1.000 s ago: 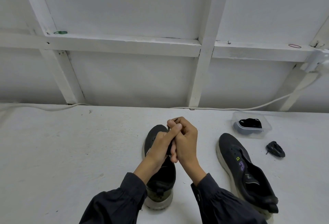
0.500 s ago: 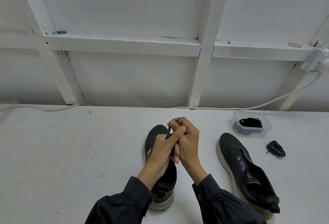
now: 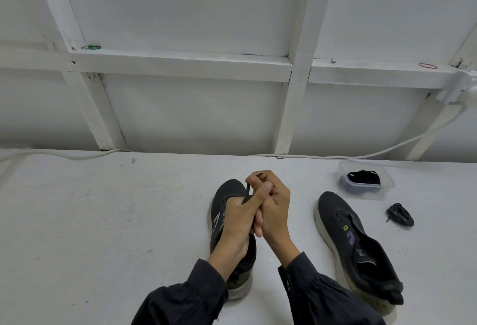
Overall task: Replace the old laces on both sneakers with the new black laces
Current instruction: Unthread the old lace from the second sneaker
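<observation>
Left grip (image 3: 240, 218) and right grip (image 3: 275, 203) clamped on black lace (image 3: 248, 191) above sneaker (image 3: 227, 194) on bench (image 3: 103, 221); possible fault: lace slipping from pinch, or twisting, through uneven pull.

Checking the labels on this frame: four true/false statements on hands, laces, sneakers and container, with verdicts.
1. The left hand and right hand both hold a black lace over the middle sneaker. True.
2. The other sneaker is fully laced. False: no lace shows in its eyelets.
3. The clear container is empty. False: dark laces lie in it.
4. A coiled lace lies on the table, outside the clear container. True.
</observation>
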### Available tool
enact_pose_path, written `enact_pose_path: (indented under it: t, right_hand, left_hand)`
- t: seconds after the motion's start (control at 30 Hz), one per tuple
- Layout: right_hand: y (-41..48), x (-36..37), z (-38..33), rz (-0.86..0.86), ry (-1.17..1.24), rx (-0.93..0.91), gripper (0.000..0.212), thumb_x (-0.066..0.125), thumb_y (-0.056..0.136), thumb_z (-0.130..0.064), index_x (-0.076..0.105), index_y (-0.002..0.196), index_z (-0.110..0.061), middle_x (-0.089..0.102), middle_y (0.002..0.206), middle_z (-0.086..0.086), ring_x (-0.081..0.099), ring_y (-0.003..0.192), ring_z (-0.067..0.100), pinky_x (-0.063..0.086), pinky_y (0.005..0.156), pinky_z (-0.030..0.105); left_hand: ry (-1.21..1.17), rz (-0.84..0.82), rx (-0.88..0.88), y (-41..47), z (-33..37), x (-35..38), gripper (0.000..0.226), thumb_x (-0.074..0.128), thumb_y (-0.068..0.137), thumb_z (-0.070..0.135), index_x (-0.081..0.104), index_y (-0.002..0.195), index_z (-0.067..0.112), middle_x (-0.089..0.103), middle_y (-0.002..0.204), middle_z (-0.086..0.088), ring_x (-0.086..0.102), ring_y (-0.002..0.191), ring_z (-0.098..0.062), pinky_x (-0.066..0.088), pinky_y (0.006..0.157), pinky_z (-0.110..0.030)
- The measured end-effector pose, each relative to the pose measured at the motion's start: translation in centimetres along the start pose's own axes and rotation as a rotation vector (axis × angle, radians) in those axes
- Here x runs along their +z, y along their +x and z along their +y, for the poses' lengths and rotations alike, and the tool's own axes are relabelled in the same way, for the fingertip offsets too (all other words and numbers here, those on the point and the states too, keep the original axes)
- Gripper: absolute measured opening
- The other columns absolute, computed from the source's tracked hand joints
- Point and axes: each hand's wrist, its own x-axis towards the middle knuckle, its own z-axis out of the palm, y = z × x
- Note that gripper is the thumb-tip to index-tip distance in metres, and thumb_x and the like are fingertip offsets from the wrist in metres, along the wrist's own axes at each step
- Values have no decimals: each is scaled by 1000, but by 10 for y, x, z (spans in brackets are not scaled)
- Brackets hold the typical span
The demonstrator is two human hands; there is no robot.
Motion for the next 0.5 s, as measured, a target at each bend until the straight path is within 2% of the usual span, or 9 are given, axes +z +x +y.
enact_pose_path:
  t: [0.1,0.13,0.2,0.27,0.33,0.43,0.5]
  right_hand:
    - [3,-3,-3,-40,-8,-15,24,60,91,-25,59,72,-9,56,59,7,53,56,16,46,56,26]
    - [4,-4,-5,-50,-7,-1,27,59,91,-28,58,73,-8,55,57,11,51,53,19,45,55,27]
    - [4,-6,-9,-82,9,53,27,58,95,-21,58,72,-8,51,54,17,49,50,23,44,51,26]
    - [4,-7,-10,-129,38,162,31,57,97,-14,55,66,-11,48,51,10,48,48,17,42,49,23]
    - [5,-11,-10,-206,105,326,35,55,98,-20,51,65,-11,46,50,2,45,46,13,40,51,25]
    - [6,-23,-7,-405,277,534,41,50,98,-35,56,70,-6,54,54,6,49,49,18,45,58,27]
    - [4,-31,-4,-532,405,564,39,49,99,-31,62,74,-4,63,68,12,60,64,18,52,73,27]
  left_hand:
    - [31,-32,24,-1,5,-2,72,58,76,69,39,31,16,39,30,-5,38,31,-15,43,55,-27]
    - [41,-42,20,-1,7,-3,76,52,80,73,40,32,15,41,31,-6,41,33,-16,43,53,-26]
    - [18,-82,12,1,10,-7,76,40,90,66,42,36,13,42,34,-9,44,37,-19,45,51,-26]
    - [-23,-137,34,3,12,-11,69,37,97,53,42,40,14,41,36,-9,44,40,-21,44,52,-27]
    - [-36,-170,55,5,14,-15,63,37,100,44,41,44,15,38,37,-7,43,43,-21,41,54,-27]
    - [-49,-180,48,7,18,-21,58,37,102,38,37,48,14,32,39,-5,41,44,-20,36,55,-29]
    - [-67,-170,27,10,23,-26,57,39,101,37,35,48,14,29,39,-4,40,43,-18,36,51,-26]
